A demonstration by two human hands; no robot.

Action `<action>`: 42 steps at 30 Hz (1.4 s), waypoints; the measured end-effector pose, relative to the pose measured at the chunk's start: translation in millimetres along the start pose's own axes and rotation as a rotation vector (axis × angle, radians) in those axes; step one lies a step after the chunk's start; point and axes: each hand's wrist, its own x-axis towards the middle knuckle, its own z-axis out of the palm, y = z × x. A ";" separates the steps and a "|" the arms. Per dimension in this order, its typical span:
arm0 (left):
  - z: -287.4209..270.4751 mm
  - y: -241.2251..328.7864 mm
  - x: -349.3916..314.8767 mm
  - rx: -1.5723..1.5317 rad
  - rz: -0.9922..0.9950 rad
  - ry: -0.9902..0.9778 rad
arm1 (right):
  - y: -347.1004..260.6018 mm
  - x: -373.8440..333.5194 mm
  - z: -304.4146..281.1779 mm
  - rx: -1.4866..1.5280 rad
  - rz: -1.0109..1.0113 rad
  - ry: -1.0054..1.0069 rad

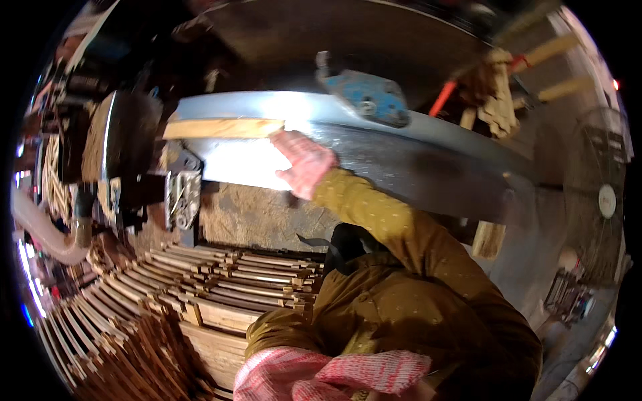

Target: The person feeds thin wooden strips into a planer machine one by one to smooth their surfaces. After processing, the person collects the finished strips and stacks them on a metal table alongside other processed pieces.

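Observation:
My right hand [305, 162], in a pink-and-white knitted glove, reaches over the bright metal machine bed [401, 160]. Its fingers stretch forward and its thumb stands apart from them; the fingertips meet the near end of a pale wooden strip [224, 128]. That strip lies lengthwise along the metal guide at the back, its far end by the dark machine housing [124, 137] on the left. Low in front of my body is my left hand [294, 374] in a matching glove. One part of that glove stretches right, while the lower edge cuts off the rest.
Several stacked wooden strips [227, 281] fill the lower left. A blue metal bracket [371, 97] sits on the guide, and a metal fitting [182, 200] is at the bed's left end. A pale hose [47, 230] curves at far left. A large fan [598, 200] stands right.

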 end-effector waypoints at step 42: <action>267.6 -792.9 -335.5 0.100 -1.852 -1.269 | 242.2 -826.6 540.5 1.882 2.007 0.439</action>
